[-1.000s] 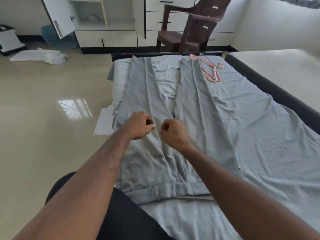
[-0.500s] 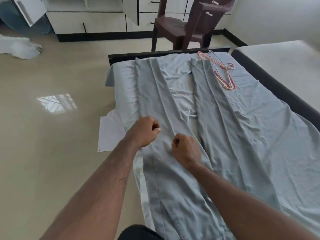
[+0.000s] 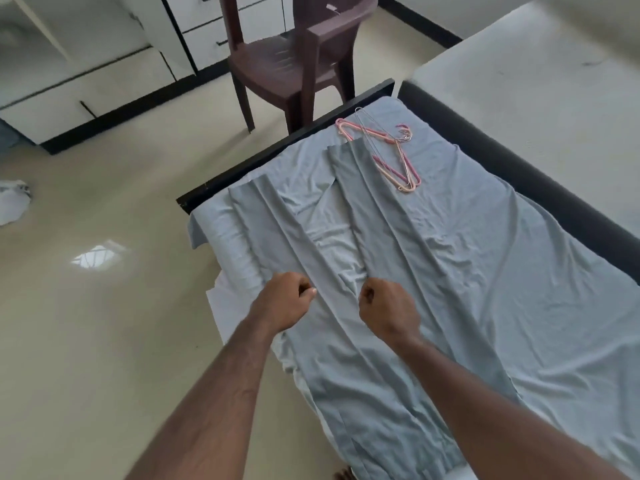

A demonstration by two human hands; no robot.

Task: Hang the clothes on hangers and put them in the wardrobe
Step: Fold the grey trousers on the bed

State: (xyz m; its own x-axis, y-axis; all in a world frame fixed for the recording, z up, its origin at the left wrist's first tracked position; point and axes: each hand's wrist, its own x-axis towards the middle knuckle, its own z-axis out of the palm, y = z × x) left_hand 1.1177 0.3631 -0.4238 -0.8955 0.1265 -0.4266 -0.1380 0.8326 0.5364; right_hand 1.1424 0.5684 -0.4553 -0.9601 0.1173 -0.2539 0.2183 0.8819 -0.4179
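Observation:
Grey trousers [image 3: 381,220] lie flat on the bed's light blue sheet [image 3: 519,271], legs pointing away from me. Both my hands are on the trousers' left leg. My left hand [image 3: 282,303] is curled and pinches the leg's outer edge. My right hand [image 3: 386,311] is curled too and pinches the inner edge, near where the legs split. A small pile of pink and wire hangers [image 3: 391,157] lies at the far end of the bed, touching the right leg's cuff.
A brown plastic chair [image 3: 287,64] stands just beyond the bed's foot. White cabinets with drawers [image 3: 104,88] line the far wall. A second mattress [image 3: 536,81] adjoins on the right. A white sheet of paper [image 3: 225,306] and a white cloth [image 3: 12,202] lie on the floor to the left.
My hands have moved apart, from nearly touching to the two edges of the left leg, and further from the waistband. The view has swung and tilted; the waistband is out of sight.

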